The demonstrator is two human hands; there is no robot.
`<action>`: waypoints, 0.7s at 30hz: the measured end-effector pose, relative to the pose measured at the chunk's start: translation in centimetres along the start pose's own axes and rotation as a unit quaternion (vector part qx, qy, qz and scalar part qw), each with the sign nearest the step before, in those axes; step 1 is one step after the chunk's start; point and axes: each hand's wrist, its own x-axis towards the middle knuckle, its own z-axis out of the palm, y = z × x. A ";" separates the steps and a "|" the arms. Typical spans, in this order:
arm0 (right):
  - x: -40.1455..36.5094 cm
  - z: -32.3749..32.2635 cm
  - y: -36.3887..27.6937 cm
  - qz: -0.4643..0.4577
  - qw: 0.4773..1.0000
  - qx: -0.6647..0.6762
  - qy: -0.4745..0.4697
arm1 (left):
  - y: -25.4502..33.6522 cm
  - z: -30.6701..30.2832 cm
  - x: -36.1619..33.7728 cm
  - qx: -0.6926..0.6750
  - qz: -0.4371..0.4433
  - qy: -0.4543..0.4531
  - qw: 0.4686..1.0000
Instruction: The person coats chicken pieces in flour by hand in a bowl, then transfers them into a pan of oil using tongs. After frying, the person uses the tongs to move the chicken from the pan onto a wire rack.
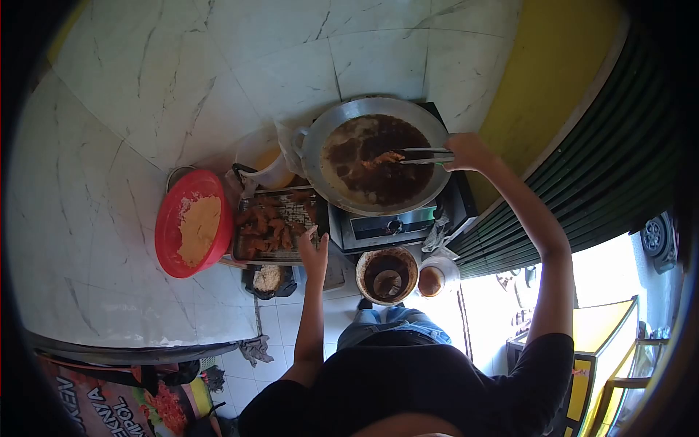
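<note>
My right hand (466,151) grips metal tongs (426,155) that pinch a piece of fried food (384,158) over the dark oil in a large wok (313,156). The wok sits on a single-burner stove (393,226). My left hand (314,251) rests on the near corner of a metal tray (240,256) with a rack full of browned fried pieces; its fingers are spread and hold nothing.
A red bowl (171,218) of yellowish flour stands left of the tray. A jug (273,171) of orange liquid sits behind the tray. Near me are a brown bowl (364,277) of dark sauce, a small sauce tub (431,280) and a dark container (268,280) of crumbs.
</note>
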 end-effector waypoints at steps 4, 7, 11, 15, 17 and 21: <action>-1.2 0.3 -0.2 -0.033 0.998 -0.041 0.028 | -0.9 0.5 -0.1 0.000 -0.016 -0.012 1.000; -1.9 1.3 0.0 -0.054 0.995 -0.063 0.057 | -1.3 0.7 -0.2 -0.015 -0.030 -0.018 0.999; -2.8 1.8 -0.2 -0.062 0.994 -0.084 0.032 | -1.7 0.7 -0.3 -0.022 -0.052 -0.028 0.998; -3.9 2.1 -0.6 -0.066 0.991 -0.086 0.072 | -1.4 0.7 -0.3 -0.050 -0.064 -0.028 0.996; -4.5 2.4 -0.6 -0.073 0.988 -0.092 0.104 | -1.3 0.7 -0.4 -0.077 -0.067 -0.024 0.994; -5.3 3.3 -0.6 -0.081 0.983 -0.078 0.144 | -1.5 0.9 -0.3 -0.078 -0.066 -0.023 0.994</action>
